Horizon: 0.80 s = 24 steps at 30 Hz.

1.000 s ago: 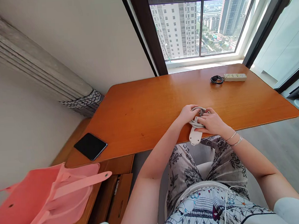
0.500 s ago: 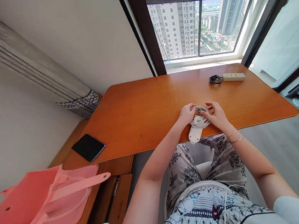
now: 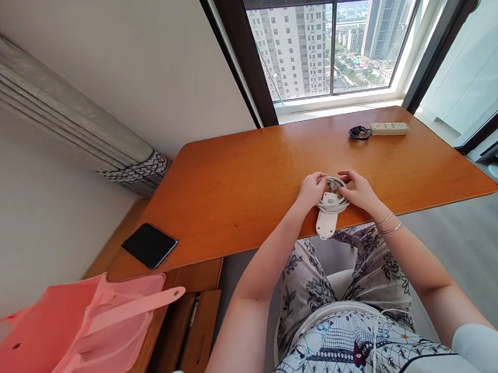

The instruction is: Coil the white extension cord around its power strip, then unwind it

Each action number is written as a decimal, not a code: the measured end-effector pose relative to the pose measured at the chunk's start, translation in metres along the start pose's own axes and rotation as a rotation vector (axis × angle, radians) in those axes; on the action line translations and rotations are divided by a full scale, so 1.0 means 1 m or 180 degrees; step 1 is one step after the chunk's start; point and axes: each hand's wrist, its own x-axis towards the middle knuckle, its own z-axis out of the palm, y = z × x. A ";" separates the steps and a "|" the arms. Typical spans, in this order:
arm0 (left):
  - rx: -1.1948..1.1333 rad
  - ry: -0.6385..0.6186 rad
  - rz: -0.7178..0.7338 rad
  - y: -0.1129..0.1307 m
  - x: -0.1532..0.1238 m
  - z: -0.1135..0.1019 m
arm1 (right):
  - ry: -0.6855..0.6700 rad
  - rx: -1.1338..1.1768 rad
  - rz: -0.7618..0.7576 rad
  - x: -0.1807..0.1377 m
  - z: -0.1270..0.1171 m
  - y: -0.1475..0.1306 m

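White strip (image 3: 326, 224): at the near edge of the desk (image 3: 232, 193), between both hands, with the near end jutting out toward the lap; resting on the wood or held just above, not clear which. Probably kept so close for an easy reach with bent elbows.

Cord (image 3: 333, 207): white, gathered in loops across the far part of the white strip; within the top of the coil, something greyish, perhaps the plug, too small to make out.

Left hand (image 3: 312, 191): closed on the coil's upper left, thumb and fingertips nearly together with the cord between. Likely an anchor, to stop the loops springing apart.

Right hand (image 3: 357, 192): half curled at the coil's right, thumb and fingers somewhat parted, thumb close to the greyish part; no telling whether pinched on anything. Apparently placed opposite for balance.

Beige strip (image 3: 389, 129): near the far right corner, just beside a bundled black cord (image 3: 359, 133); seemingly out of the way of both arms.

Tablet (image 3: 149, 245): flat at the left end, dark screen up, well apart from the hands.

Pink bag (image 3: 51, 339): below the tablet, left of the lap.
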 end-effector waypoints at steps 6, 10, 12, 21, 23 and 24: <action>-0.0052 -0.0030 -0.0089 0.001 -0.001 0.001 | -0.0146 0.1316 0.0255 0.003 0.006 0.010; -0.0165 -0.0026 -0.0145 0.001 -0.003 0.002 | -0.0106 0.1496 0.0318 0.006 0.008 0.013; -0.0193 -0.0018 -0.0152 0.000 -0.002 0.003 | -0.0130 0.1341 0.0257 0.006 0.008 0.013; 0.0017 -0.0035 -0.0047 0.003 0.004 0.003 | 0.0202 -0.0402 -0.0674 -0.004 -0.007 0.000; 0.0006 -0.0042 -0.0083 0.003 0.004 0.003 | 0.0252 -0.0899 -0.0797 -0.007 -0.011 -0.006; -0.0024 -0.0032 -0.0093 0.003 0.004 0.004 | 0.0269 -0.1121 -0.0800 -0.009 -0.012 -0.009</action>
